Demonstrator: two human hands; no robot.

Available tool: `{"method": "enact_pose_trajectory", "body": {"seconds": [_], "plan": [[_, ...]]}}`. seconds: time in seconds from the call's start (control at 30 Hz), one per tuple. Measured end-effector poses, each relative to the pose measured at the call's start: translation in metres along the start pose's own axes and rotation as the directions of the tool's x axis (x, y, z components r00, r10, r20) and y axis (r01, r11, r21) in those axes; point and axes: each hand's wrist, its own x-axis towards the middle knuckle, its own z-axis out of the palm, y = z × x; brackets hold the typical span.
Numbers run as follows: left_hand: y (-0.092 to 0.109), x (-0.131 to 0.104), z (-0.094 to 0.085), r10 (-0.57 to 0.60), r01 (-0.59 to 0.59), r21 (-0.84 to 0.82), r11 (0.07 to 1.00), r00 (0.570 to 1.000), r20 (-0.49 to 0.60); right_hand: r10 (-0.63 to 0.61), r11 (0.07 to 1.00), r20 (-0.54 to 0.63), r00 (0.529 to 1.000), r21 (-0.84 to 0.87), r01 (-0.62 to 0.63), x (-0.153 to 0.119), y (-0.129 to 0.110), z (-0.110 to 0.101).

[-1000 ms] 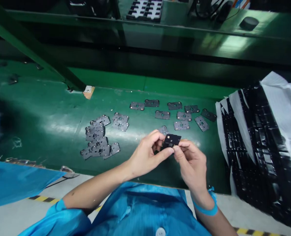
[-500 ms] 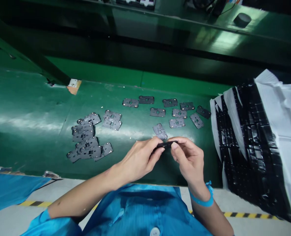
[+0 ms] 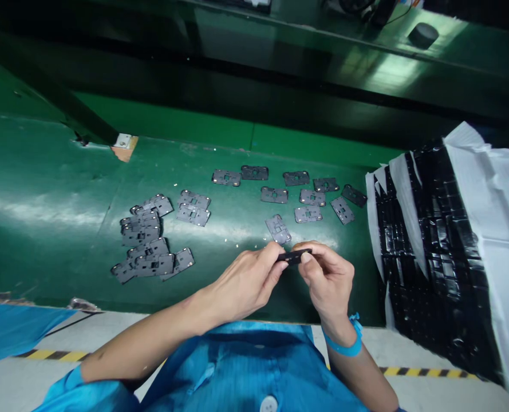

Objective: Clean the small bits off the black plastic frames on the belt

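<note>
Between my two hands is a thin black plastic plate (image 3: 292, 257), held nearly edge-on above the front of the green bench. My left hand (image 3: 252, 277) pinches its left end between thumb and fingers. At the other end, my right hand (image 3: 326, 279) grips it, the thumb pressed on the near edge and the fingers curled behind. Just beyond my fingertips lies a similar dark plate (image 3: 278, 228) with a small square hole. More such plates lie spread out farther back, among them one flat plate (image 3: 274, 195). The held plate's broad faces are mostly hidden.
Overlapping plates (image 3: 154, 265) are heaped on the left of the green bench (image 3: 86, 229). On the right stands a stack of black trays (image 3: 441, 252) with white sheets. A green metal post (image 3: 82, 114) meets the bench at back left; a raised shelf (image 3: 344, 51) runs behind.
The held plate has tilted slightly, so more of its near side shows. Both hands keep hold of it. The view has shifted a little; the plates on the bench lie as before.
</note>
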Motion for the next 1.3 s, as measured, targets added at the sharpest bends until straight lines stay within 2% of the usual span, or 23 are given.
{"method": "enact_pose_trajectory", "body": {"seconds": [0.17, 0.23, 0.33, 0.4, 0.6, 0.73, 0.83, 1.0, 1.3], "plan": [[-0.004, 0.002, -0.001, -0.005, 0.005, -0.027, 1.000, 1.000, 0.000, 0.008, 1.000, 0.054, 0.998, 0.010, -0.008, 0.002, 0.004, -0.006], [-0.008, 0.004, -0.002, -0.017, 0.016, -0.042, 0.999, 1.000, -0.017, 0.029, 1.000, 0.157, 0.987, -0.005, -0.029, 0.006, 0.004, -0.015], [-0.013, 0.007, -0.005, -0.040, 0.037, -0.081, 0.996, 0.998, -0.040, 0.078, 0.995, 0.340, 0.937, -0.081, -0.053, 0.015, 0.001, -0.030], [-0.014, 0.009, -0.007, -0.036, 0.030, -0.114, 0.993, 0.998, -0.050, 0.086, 0.992, 0.385, 0.919, -0.123, -0.042, 0.019, -0.002, -0.034], [-0.012, 0.008, -0.008, -0.009, -0.017, -0.279, 0.960, 0.996, -0.092, -0.058, 0.974, 0.322, 0.945, -0.187, 0.124, 0.015, -0.011, -0.019], [-0.016, 0.007, 0.000, -0.077, 0.007, -0.390, 0.921, 0.983, -0.165, -0.209, 0.927, 0.343, 0.916, -0.230, 0.298, 0.011, -0.018, -0.012], [-0.018, 0.008, 0.006, -0.067, -0.033, -0.406, 0.913, 0.971, -0.230, -0.283, 0.890, 0.363, 0.888, -0.246, 0.384, 0.010, -0.022, -0.011], [-0.019, 0.009, 0.010, -0.040, -0.078, -0.413, 0.907, 0.963, -0.268, -0.320, 0.864, 0.383, 0.867, -0.256, 0.433, 0.010, -0.024, -0.010], [-0.021, 0.008, 0.011, -0.011, -0.114, -0.386, 0.915, 0.952, -0.306, -0.321, 0.866, 0.390, 0.863, -0.249, 0.435, 0.008, -0.021, -0.010]]}}
